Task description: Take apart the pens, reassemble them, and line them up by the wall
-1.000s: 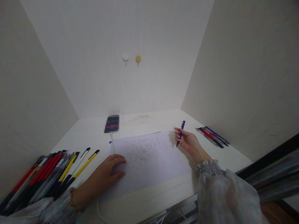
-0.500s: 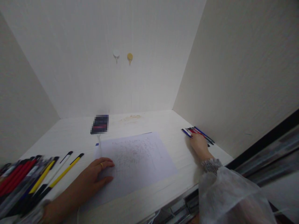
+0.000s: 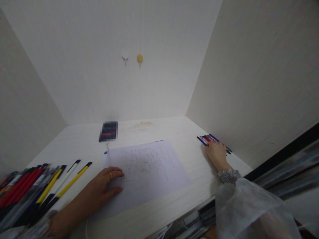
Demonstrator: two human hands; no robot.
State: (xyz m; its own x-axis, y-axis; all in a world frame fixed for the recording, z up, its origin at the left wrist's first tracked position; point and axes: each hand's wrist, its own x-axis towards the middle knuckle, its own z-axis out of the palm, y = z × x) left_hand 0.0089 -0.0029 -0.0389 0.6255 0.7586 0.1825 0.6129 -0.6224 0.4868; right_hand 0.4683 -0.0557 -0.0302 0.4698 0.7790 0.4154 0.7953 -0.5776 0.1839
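- On the far right of the white wooden table (image 3: 174,131), beside the right wall, the right hand (image 3: 217,153) rests palm down on the near end of a small row of blue, red and black ballpoint pens (image 3: 208,138).
- Grip state, right: fingers laid flat over the pens rather than clenched; whether any pen is pinched beneath them cannot be told.
- Relation: the row's long axis runs from the table edge diagonally toward the far left, and its tips protrude just beyond the right hand's fingertips. This hand is touching the row; the left hand is well apart from it.
- Left hand (image 3: 107,184): released, spread flat on the near left corner of a white sheet of paper covered in faint scribbles (image 3: 149,169), with a gold ring (image 3: 110,175) on one finger.
- Count: one sheet; the right-hand row shows roughly five pens, though blur and the hand's cover make this uncertain.
- At the left edge lies a large bundle of red, black, yellow and white pens (image 3: 37,194), too blurred to count.
- Two round wall hooks, one white (image 3: 125,55) and one yellow (image 3: 140,59).
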